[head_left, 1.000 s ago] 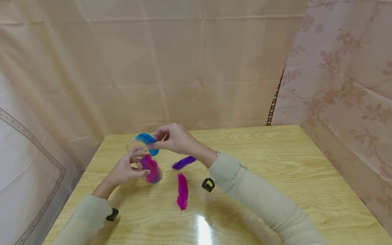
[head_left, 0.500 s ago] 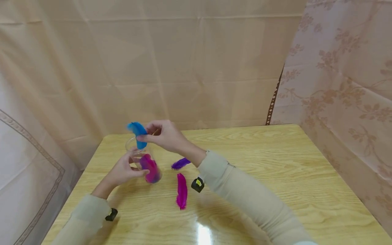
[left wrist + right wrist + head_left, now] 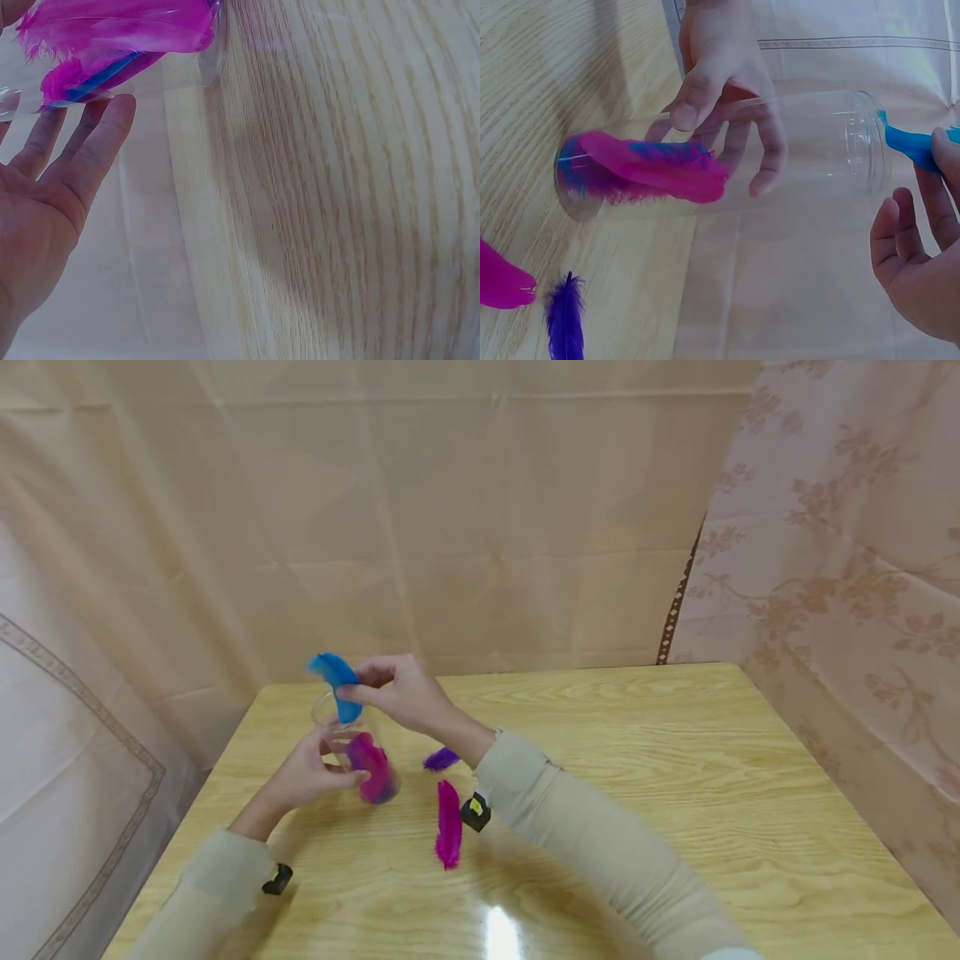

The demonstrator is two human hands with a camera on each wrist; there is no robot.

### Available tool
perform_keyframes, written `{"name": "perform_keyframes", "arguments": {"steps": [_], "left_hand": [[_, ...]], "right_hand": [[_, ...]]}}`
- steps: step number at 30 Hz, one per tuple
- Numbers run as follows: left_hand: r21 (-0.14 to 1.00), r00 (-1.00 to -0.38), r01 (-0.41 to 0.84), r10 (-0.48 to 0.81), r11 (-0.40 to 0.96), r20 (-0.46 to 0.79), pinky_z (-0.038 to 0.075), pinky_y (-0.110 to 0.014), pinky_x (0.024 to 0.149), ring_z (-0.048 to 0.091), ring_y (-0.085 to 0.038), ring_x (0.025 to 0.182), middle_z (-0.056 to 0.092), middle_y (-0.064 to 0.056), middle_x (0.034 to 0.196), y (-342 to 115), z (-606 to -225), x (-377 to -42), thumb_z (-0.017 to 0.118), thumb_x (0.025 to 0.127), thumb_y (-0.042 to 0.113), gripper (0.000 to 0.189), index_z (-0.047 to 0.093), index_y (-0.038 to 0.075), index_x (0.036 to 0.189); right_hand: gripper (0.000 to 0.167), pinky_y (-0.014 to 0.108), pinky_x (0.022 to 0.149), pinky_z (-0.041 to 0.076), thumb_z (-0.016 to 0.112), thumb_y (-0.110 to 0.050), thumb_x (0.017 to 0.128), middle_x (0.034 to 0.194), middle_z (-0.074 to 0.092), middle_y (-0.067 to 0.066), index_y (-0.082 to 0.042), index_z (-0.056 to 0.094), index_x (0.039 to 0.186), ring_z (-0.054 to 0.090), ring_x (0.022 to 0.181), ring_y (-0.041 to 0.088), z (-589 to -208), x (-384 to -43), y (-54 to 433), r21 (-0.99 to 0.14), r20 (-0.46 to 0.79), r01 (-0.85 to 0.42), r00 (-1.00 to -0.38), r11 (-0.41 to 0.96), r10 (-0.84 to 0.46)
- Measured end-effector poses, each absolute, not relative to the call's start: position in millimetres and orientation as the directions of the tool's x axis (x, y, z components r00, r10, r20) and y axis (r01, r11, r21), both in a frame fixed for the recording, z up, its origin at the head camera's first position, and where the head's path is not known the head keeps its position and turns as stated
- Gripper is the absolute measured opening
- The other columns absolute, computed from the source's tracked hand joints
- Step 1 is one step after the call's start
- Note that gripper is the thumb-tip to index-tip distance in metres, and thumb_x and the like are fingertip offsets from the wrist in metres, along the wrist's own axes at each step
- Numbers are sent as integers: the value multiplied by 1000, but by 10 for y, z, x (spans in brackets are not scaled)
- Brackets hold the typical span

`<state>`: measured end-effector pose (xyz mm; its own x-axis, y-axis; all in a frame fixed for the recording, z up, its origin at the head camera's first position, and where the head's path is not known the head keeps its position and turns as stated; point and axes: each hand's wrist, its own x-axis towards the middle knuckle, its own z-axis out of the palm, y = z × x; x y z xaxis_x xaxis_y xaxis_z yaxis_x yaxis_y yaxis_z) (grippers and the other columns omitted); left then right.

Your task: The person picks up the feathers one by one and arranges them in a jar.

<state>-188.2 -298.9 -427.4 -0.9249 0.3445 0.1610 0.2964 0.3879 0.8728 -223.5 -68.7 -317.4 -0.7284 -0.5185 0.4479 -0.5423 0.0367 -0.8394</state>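
My left hand (image 3: 311, 770) grips a tall clear jar (image 3: 810, 146) around its side, tilted with its mouth up and to the left. Inside the jar, toward its bottom, lie pink, blue and purple feathers (image 3: 652, 169). My right hand (image 3: 405, 693) pinches a bright blue feather (image 3: 337, 685) between thumb and fingers, with the feather's lower tip right at the jar's mouth. In the left wrist view, fingers (image 3: 105, 142) support the jar's wall from below, and the pink feathers (image 3: 120, 26) show through it.
A magenta feather (image 3: 448, 827) lies on the wooden table (image 3: 637, 760) right of the jar. Behind it a purple feather (image 3: 441, 759) is partly covered by my right forearm. Beige curtain (image 3: 480, 527) hangs along the table's back edge. Black wrist cameras (image 3: 476, 812) hang under both sleeves.
My right hand has lifted the blue feather and shifted left, from beside the jar's rim to upright over its mouth. The left hand and jar stay nearly in place.
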Motion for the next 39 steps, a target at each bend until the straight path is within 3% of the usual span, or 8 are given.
{"name": "perform_keyframes", "arguments": {"steps": [8, 19, 28, 35, 39], "left_hand": [[868, -929, 292, 337, 401, 156, 61, -37, 81, 57, -49, 117, 53, -25, 141, -2996, -4277, -1867, 84, 84, 8, 82, 37, 5, 151], [886, -918, 316, 345, 340, 195, 62, -38, 76, 63, -40, 107, 64, -20, 127, -3001, -4299, -1878, 86, 80, 2, 81, 42, 10, 148], [887, -922, 301, 345, 349, 177, 61, -36, 77, 60, -45, 110, 60, -19, 132, -3012, -4325, -1875, 85, 82, 4, 81, 40, 10, 149], [888, -922, 297, 347, 350, 172, 61, -37, 78, 64, -37, 110, 61, -18, 131, -3020, -4326, -1871, 85, 81, 4, 87, 36, 15, 152], [884, -914, 319, 359, 342, 191, 62, -38, 77, 64, -32, 104, 66, -16, 119, -3023, -4331, -1870, 85, 81, 3, 72, 46, 10, 141]], "right_hand": [[16, 23, 72, 54, 79, -22, 91, 86, 75, -7, -9, 79, 101, 66, 82, 5, -3179, -2239, -787, -806, 471, -585, -723, 87, -505], [19, 19, 76, 55, 78, -23, 91, 89, 75, -7, -8, 78, 103, 66, 84, 2, -3310, -2259, -802, -792, 425, -596, -696, 135, -579], [17, 21, 73, 55, 78, -24, 91, 89, 74, -9, -10, 78, 102, 65, 85, 2, -3329, -2260, -804, -789, 411, -596, -694, 151, -592], [16, 21, 75, 53, 76, -27, 94, 92, 74, -11, -13, 78, 101, 62, 90, 5, -3316, -2234, -802, -775, 399, -608, -681, 171, -614], [21, 23, 68, 54, 76, -28, 93, 98, 75, -8, -12, 77, 106, 60, 95, 11, -3316, -2215, -799, -772, 392, -613, -669, 170, -631]]}}
